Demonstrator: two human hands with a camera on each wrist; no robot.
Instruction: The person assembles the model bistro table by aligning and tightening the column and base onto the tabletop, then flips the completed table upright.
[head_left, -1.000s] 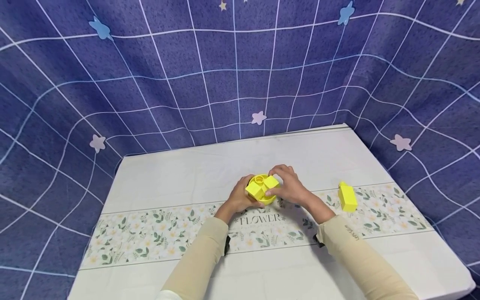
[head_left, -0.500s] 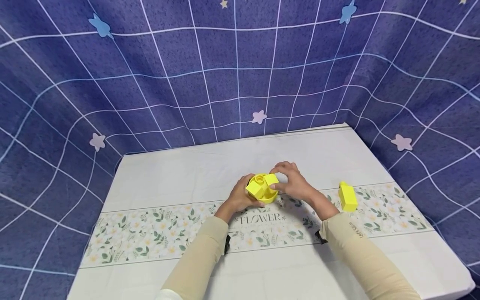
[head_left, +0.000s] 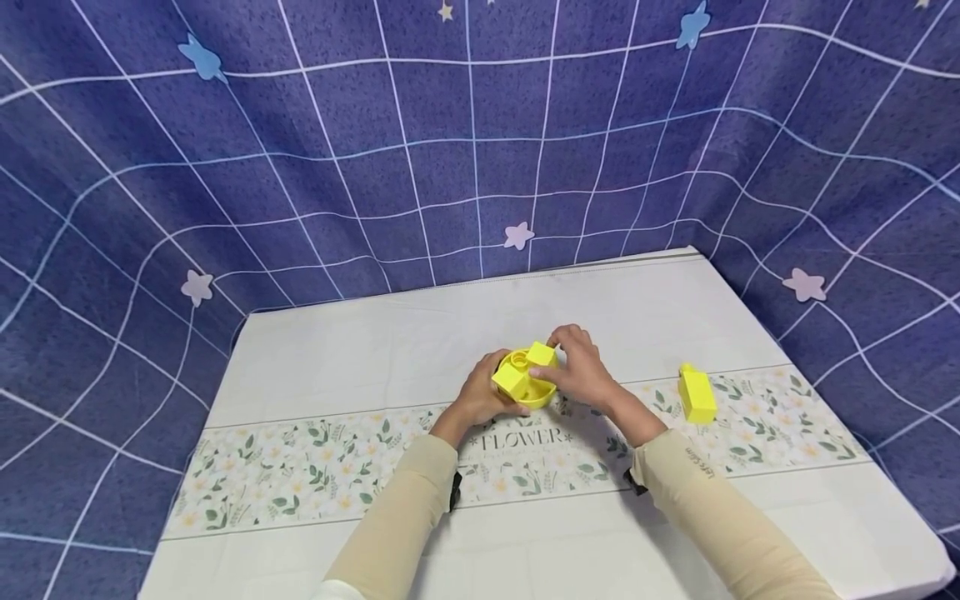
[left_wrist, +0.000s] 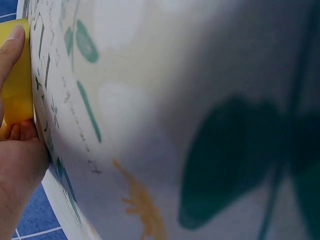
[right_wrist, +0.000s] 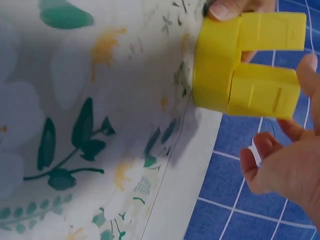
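Observation:
A round, shallow yellow holder [head_left: 538, 403] sits on the table with a small ring-topped post [head_left: 519, 358] at its middle. My left hand [head_left: 478, 393] grips its left side, with the thumb on its wall in the right wrist view. Inside stand two yellow box-shaped pieces, the left block [head_left: 510, 382] and the right block [head_left: 542, 353]. My right hand [head_left: 587, 373] pinches the right block near its top between thumb and fingers. In the right wrist view this right block [right_wrist: 262, 91] rises from the holder beside the left block [right_wrist: 272, 31].
A similar yellow block with a small knob [head_left: 698, 396] lies on the table to the right. The white tablecloth [head_left: 360, 350] has a flowered band with the word FLOWER. A blue gridded curtain [head_left: 337, 192] hangs behind and at both sides.
The right block has shifted and turned slightly within the holder, toward the back, as my right fingers readjusted on it. My left hand keeps its grip on the holder.

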